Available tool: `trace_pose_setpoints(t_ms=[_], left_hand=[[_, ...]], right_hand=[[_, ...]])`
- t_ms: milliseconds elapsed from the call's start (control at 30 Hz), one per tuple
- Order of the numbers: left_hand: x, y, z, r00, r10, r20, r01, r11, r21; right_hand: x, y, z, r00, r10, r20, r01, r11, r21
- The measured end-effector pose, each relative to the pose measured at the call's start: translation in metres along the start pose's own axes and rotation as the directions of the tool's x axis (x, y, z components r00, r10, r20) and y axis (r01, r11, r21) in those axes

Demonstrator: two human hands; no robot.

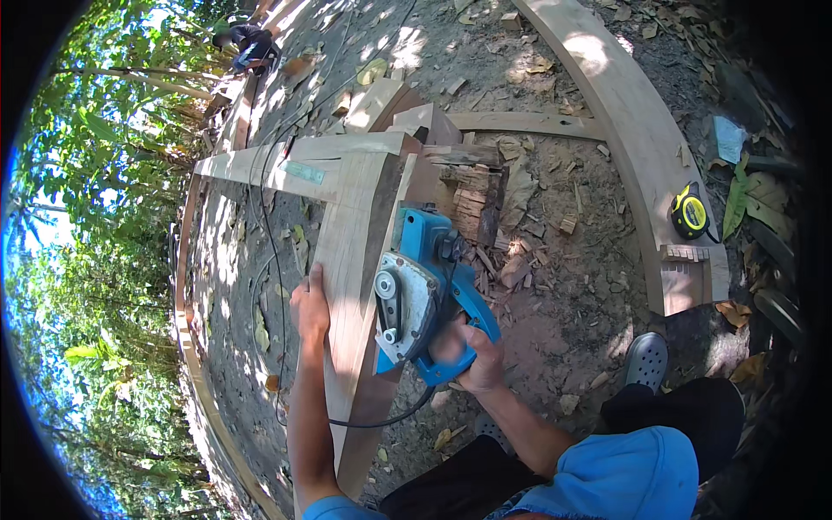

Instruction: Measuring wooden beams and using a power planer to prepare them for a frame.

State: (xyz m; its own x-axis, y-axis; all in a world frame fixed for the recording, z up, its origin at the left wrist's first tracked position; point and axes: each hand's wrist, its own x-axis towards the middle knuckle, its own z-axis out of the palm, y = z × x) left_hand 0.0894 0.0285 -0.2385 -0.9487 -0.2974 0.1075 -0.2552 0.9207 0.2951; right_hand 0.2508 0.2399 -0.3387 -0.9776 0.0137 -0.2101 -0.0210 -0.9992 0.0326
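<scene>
A blue electric hand planer (425, 295) with an exposed belt and pulleys sits on the narrow side of a thick wooden beam (357, 208). My right hand (483, 362) is wrapped round the planer's rear handle. Against the beam's left edge, my left hand (310, 305) grips the wood, one digit stretched forward along it and the others curled. A black power cord (381, 425) runs from the planer's back, under my left forearm, then away over the ground. A crosspiece (234, 165) with a light green patch joins the beam's far end.
Wood blocks (472, 204) prop the beam's far end. A long curved plank (598, 78) lies to the right, carrying a yellow and black tape measure (690, 212). Wood chips and dry leaves litter the dirt. Another person (250, 43) crouches far off at the upper left.
</scene>
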Motion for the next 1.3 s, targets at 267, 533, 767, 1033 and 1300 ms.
trace_pose_setpoints(t_ms=[267,533,767,1033,1300], left_hand=[[-0.01,0.016,-0.005,0.999,0.022,0.034,-0.022,1.0,-0.017],[-0.002,0.005,0.003,1.0,0.003,-0.006,-0.003,1.0,-0.015],[0.0,0.001,0.003,0.997,0.058,-0.046,-0.058,0.998,-0.012],[-0.003,0.009,0.001,0.999,0.046,-0.011,-0.046,0.999,0.02],[-0.005,0.005,0.003,0.997,0.053,-0.058,-0.05,0.998,0.043]], right_hand=[[0.022,-0.031,0.024,1.0,-0.002,-0.022,0.001,1.0,-0.028],[0.05,-0.053,0.031,0.999,-0.018,-0.036,0.016,0.999,-0.042],[0.07,-0.066,0.039,0.998,-0.019,-0.061,0.017,0.999,-0.029],[0.09,-0.085,0.046,0.996,-0.052,-0.068,0.049,0.998,-0.042],[0.106,-0.098,0.052,0.994,-0.091,-0.057,0.088,0.995,-0.051]])
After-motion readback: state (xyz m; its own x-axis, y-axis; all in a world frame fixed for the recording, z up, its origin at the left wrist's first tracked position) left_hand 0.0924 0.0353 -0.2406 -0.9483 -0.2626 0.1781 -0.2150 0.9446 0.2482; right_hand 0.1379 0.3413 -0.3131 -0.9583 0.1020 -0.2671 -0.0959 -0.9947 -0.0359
